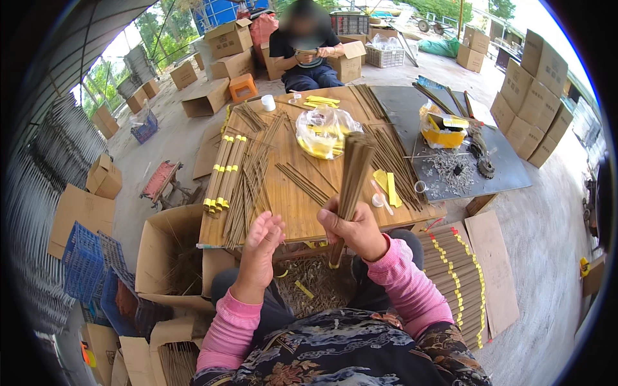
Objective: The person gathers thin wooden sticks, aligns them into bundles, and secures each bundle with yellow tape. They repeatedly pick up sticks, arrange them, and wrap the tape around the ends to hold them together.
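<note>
My right hand [356, 229] is wrapped round a bundle of thin brown sticks [355, 167], held nearly upright over the table's front edge. Its lower end shows below my fist. My left hand [259, 249] is held up beside it, palm turned inward, fingers extended and nothing in it. Loose brown sticks [250, 193] lie on the wooden table [293, 219] beyond my left hand. Left of those rest several bundles bound with yellow bands [225, 168]. Yellow paper strips [387, 186] and a small white cup [378, 200] lie just past my right hand.
A clear plastic bag with yellow strips [327, 130] sits mid-table. Across the table another person [308, 55] sits handling something small. Scraps and a yellow box [444, 132] lie on the dark tabletop to the right. Banded bundles [454, 270] lie on cardboard at right; an open carton [170, 251] stands left.
</note>
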Demonstrator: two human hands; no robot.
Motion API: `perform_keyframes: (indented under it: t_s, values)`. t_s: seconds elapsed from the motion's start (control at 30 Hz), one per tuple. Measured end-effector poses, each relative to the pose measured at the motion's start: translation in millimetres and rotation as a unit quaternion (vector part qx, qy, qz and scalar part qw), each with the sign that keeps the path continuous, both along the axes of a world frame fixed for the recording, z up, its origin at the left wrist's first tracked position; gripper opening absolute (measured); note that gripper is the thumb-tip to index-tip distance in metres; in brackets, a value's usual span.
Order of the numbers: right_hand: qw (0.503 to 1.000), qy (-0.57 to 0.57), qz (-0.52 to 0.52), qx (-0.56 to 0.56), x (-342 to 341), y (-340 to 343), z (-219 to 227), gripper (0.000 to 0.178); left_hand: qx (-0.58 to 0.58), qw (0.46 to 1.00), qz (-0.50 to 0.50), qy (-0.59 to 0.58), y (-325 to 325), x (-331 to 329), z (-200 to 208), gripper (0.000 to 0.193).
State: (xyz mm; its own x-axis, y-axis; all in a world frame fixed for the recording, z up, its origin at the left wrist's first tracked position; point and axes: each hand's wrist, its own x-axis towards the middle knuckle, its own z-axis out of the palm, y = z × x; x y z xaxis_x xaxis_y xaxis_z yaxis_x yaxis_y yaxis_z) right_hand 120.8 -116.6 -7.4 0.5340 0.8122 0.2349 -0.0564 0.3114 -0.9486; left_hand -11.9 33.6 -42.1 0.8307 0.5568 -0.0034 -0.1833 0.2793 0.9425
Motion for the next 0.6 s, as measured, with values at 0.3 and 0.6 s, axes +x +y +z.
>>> perform_keyframes:
  t_s: [0.3, 0.6]
  values:
    - [0.940, 0.040, 0.279, -0.194, -41, 30, -23, 0.027, -0.032, 0.979, -0.111, -0.170, 16, 15, 76, 0.049]
    - [0.971, -0.134, 0.120, -0.159, -45, 40, -39, 0.027, -0.051, 0.985, 0.064, -0.151, 22, 24, 68, 0.016]
